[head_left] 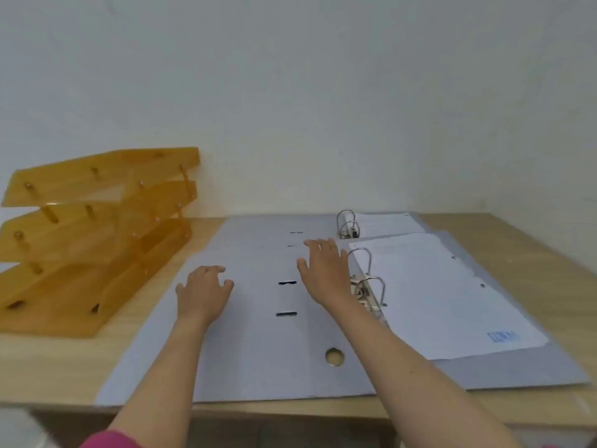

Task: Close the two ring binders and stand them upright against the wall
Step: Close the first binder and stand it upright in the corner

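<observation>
Lying open mid-frame: near binder (258, 318), far binder (381, 223) behind. Left hand (203, 294) half-curled, right hand (324, 270) spread; both empty. Trays (97, 237) left.

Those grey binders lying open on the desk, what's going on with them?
A person is reaching both hands over the near ring binder, which lies open and flat on the wooden desk. The left hand hovers on or just above its left cover; the right hand is spread beside the metal rings, holding nothing. A second open binder lies behind it, near the wall. Both have papers in them. Neither is closed or standing yet. An orange stacked letter tray sits to the left.
</observation>
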